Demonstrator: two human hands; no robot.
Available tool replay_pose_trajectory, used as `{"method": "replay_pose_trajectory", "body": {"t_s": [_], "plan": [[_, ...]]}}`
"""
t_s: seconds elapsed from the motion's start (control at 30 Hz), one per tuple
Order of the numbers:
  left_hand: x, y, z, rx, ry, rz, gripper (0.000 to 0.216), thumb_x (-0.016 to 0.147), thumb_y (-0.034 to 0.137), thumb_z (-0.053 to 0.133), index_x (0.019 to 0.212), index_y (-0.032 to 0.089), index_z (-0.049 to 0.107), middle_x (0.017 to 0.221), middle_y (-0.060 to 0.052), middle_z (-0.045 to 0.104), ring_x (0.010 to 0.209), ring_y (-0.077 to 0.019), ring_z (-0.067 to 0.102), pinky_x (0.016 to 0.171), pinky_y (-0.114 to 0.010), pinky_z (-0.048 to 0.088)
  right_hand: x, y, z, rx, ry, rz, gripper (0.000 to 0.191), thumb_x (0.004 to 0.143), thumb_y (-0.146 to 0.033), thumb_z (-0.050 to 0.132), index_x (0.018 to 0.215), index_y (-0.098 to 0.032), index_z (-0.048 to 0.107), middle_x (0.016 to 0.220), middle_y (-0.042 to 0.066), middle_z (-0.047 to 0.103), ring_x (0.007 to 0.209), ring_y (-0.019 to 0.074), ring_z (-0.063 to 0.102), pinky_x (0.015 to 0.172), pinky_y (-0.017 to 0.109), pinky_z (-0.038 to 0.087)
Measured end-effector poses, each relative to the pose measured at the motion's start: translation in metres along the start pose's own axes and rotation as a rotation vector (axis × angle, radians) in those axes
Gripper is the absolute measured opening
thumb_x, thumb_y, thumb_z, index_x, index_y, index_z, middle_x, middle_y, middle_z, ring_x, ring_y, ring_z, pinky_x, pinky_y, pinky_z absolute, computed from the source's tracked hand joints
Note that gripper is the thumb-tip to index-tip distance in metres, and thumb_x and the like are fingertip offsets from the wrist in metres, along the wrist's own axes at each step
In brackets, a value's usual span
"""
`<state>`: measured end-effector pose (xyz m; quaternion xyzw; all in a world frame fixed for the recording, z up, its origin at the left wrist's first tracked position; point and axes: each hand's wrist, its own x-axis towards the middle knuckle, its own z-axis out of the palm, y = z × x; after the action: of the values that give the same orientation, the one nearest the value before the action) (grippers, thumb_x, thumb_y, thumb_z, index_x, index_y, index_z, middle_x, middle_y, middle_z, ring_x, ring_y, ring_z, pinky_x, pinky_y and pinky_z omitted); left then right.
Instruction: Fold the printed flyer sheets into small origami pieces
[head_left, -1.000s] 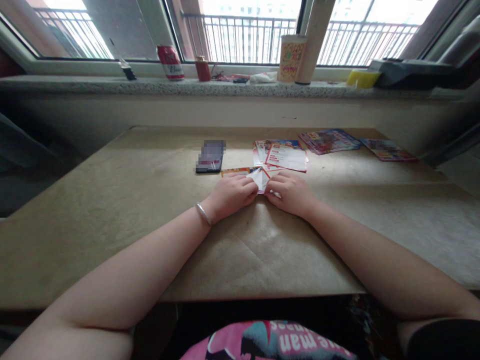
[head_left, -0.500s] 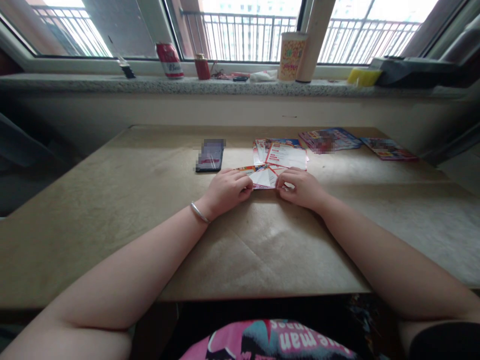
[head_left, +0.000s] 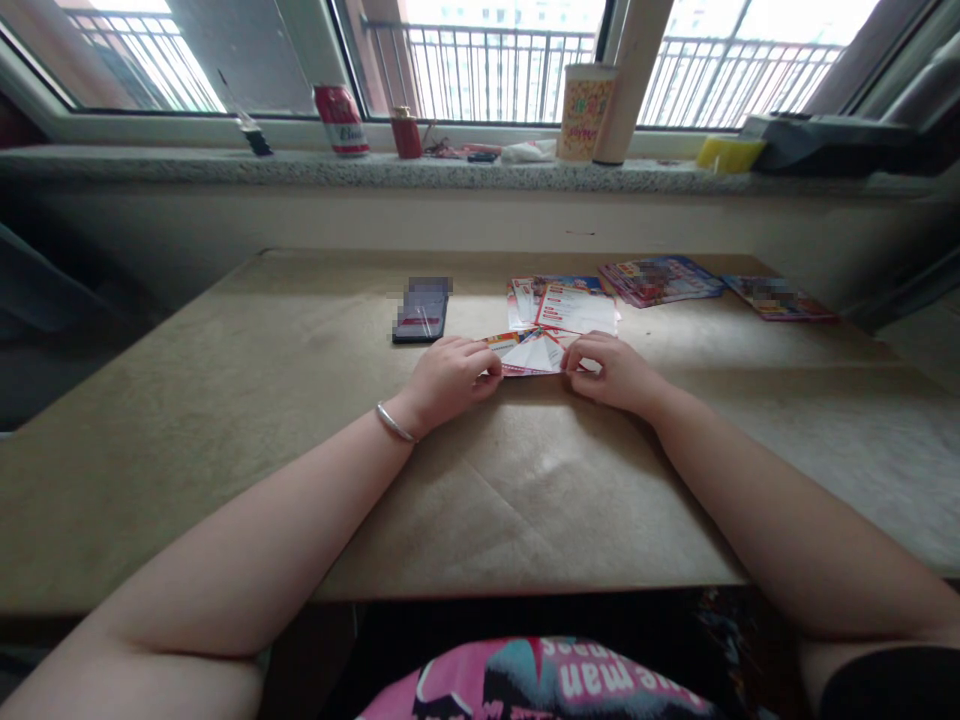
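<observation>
A printed paper sheet (head_left: 534,354) with white triangular folds lies on the table between my two hands. My left hand (head_left: 451,380) closes on its left end, thumb and fingers pinched at the near edge. At the right end of that edge, my right hand (head_left: 616,372) pinches the sheet with bent fingers. Just beyond it lie other printed sheets (head_left: 576,308), white with red headings, over a colourful one. The near folded sheet's ends are partly hidden under my fingers.
A phone (head_left: 421,312) lies left of the papers. Colourful booklets (head_left: 686,278) and another printed item (head_left: 780,298) are at the back right. The windowsill (head_left: 450,175) holds a red can (head_left: 341,120), a red bottle (head_left: 406,134), a patterned cup (head_left: 586,115) and a yellow object (head_left: 729,154).
My right hand has shifted slightly right along the near edge of the sheet, so more of its white folds show. My left hand stays nearly in place.
</observation>
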<state>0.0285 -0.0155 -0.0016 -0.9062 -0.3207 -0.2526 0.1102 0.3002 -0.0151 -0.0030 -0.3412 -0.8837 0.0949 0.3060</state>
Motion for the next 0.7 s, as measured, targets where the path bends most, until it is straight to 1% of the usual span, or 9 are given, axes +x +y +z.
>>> {"method": "replay_pose_trajectory", "body": {"t_s": [0.13,0.4,0.57,0.63,0.7], "plan": [[-0.002,-0.004,0.002,-0.031,-0.001,-0.007,0.014,0.087,0.025,0.056,0.076,0.018,0.063,0.080,-0.003,0.070,0.074,-0.0167,0.062,0.070,-0.028,0.044,-0.003,0.005,-0.004,0.021,0.023,0.038,0.012,0.070,-0.012,0.056,0.068,-0.023,0.052,0.086,0.004,0.071,0.084,0.0215,0.062,0.080,0.036,0.047],[-0.002,-0.005,0.003,-0.089,0.018,0.018,0.011,0.084,0.022,0.057,0.075,0.018,0.061,0.078,-0.002,0.067,0.071,-0.0153,0.060,0.067,-0.026,0.043,-0.007,0.017,-0.006,0.030,0.035,0.082,0.012,0.067,-0.011,0.055,0.067,-0.023,0.051,0.091,0.005,0.072,0.087,0.0221,0.063,0.082,0.038,0.046],[-0.004,-0.004,-0.002,-0.136,0.050,0.000,0.008,0.081,0.018,0.056,0.073,0.017,0.059,0.076,-0.002,0.065,0.069,-0.0145,0.058,0.065,-0.026,0.042,-0.007,0.019,-0.007,0.037,0.000,0.071,0.014,0.065,-0.010,0.055,0.065,-0.023,0.048,0.094,0.005,0.071,0.088,0.0222,0.063,0.082,0.038,0.047],[-0.004,-0.003,-0.003,-0.162,0.048,-0.011,0.008,0.082,0.019,0.055,0.075,0.017,0.059,0.078,-0.003,0.065,0.071,-0.0147,0.058,0.067,-0.026,0.044,-0.007,0.018,-0.006,0.045,-0.025,0.051,0.014,0.066,-0.010,0.055,0.066,-0.023,0.049,0.094,0.006,0.071,0.088,0.0217,0.063,0.082,0.038,0.048],[-0.004,-0.003,-0.004,-0.186,0.029,-0.004,0.011,0.087,0.023,0.054,0.081,0.016,0.061,0.082,-0.005,0.065,0.074,-0.0156,0.059,0.069,-0.028,0.046,-0.005,0.014,-0.004,0.052,-0.057,0.016,0.015,0.065,-0.009,0.055,0.067,-0.022,0.050,0.095,0.006,0.070,0.089,0.0213,0.062,0.081,0.037,0.049]]}}
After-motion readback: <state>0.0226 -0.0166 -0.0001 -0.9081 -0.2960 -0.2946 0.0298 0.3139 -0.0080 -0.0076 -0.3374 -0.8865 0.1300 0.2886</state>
